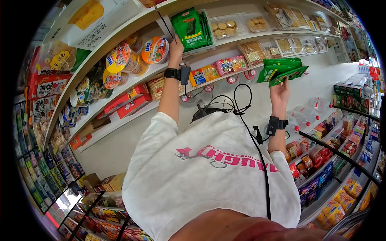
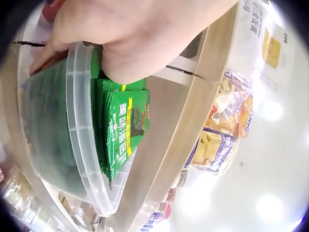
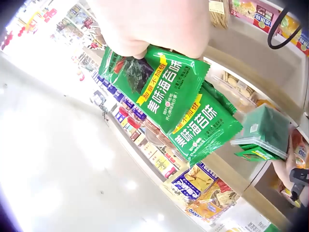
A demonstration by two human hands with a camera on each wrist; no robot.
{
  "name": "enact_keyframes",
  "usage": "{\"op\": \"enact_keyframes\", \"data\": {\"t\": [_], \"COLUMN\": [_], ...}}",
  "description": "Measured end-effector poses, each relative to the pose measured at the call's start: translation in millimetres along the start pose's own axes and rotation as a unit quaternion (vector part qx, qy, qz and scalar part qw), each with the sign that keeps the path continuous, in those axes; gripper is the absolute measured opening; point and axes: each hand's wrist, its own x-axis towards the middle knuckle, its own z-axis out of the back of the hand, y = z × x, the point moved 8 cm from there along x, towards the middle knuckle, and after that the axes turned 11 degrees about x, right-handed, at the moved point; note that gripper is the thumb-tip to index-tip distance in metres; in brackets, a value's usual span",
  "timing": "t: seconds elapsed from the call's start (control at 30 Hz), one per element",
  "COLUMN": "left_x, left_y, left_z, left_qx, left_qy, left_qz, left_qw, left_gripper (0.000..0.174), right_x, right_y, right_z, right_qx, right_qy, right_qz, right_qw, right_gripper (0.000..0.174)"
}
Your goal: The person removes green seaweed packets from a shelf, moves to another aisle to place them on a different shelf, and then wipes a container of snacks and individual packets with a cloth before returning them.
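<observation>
Seaweed pkts (image 3: 166, 92) are near right, in front of you; your R hand (image 1: 279, 94) pinches their edge, fingers partly hidden, so exact finger gap you cannot tell. Their long axis goes approx. left-right. Farther and to the left, on the shelf (image 1: 233, 40), is the clear tub (image 2: 77, 130) w/ more green pkts; your L hand (image 1: 176, 47) is the nearer one, gripping its rim. Count: 2 hands, 1 tub, min. 3 pkts in R hand; tub pkts overlap, exact no. unclear.

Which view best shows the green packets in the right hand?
The right wrist view: the green packets are large, printed fronts facing it. The head view shows them smaller and slanted; the left wrist view misses them.
</observation>
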Motion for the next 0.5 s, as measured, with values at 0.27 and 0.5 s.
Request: {"op": "enact_keyframes", "data": {"t": [0.27, 0.5], "left_x": [-38.2, -15.8], "left_y": [-70.1, -107.2], "left_z": [-10.1, -77.3], "left_qx": [0.158, 0.177], "left_qy": [-0.017, 0.02], "left_qz": [-0.086, -0.114], "left_qw": [0.983, 0.977], "left_gripper": [0.051, 0.055], "right_x": [-12.7, -11.2], "right_y": [16.6, 43.9], "right_z": [3.7, 15.4], "right_qx": [-0.017, 0.021], "right_qy": [-0.019, -0.001], "right_qz": [0.032, 0.026], "right_qw": [0.999, 0.999], "right_gripper": [0.035, 0.035]}}
